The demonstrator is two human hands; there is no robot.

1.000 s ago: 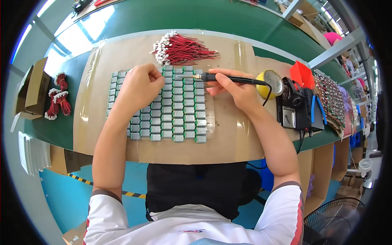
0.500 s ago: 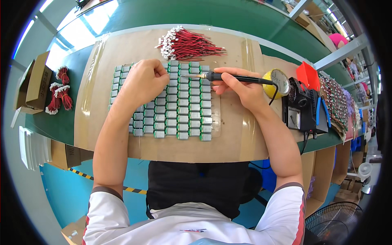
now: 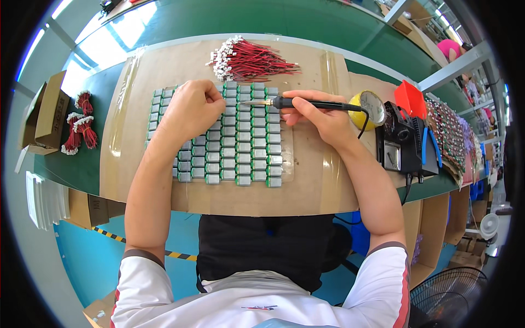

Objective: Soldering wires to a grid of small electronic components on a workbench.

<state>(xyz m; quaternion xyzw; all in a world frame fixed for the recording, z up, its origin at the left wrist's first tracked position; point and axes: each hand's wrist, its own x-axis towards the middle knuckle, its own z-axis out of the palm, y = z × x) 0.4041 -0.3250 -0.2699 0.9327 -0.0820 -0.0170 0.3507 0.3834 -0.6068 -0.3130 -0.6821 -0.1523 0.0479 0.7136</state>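
Fingers [image 3: 307, 111] of the right hand [image 3: 330, 124] hold one soldering iron [image 3: 284, 103]; the left hand [image 3: 191, 109] pinches narrowly, contents hidden.

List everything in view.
components: dozens, silver, green, centre
cardboard: one, brown, under components
bench: one, green, under cardboard
wire pile: one, red, white, beyond components
wire bundles: three, red, white, left
carton: one, brown, bench left
soldering iron: one, black, over components
station: one, black, right
round item: one, yellow, beside station
bin: one, red, by station
tool: one, blue, by station
fan: one, black, lower right
left hand: one, bare, over components
right hand: one, bare, gripping iron
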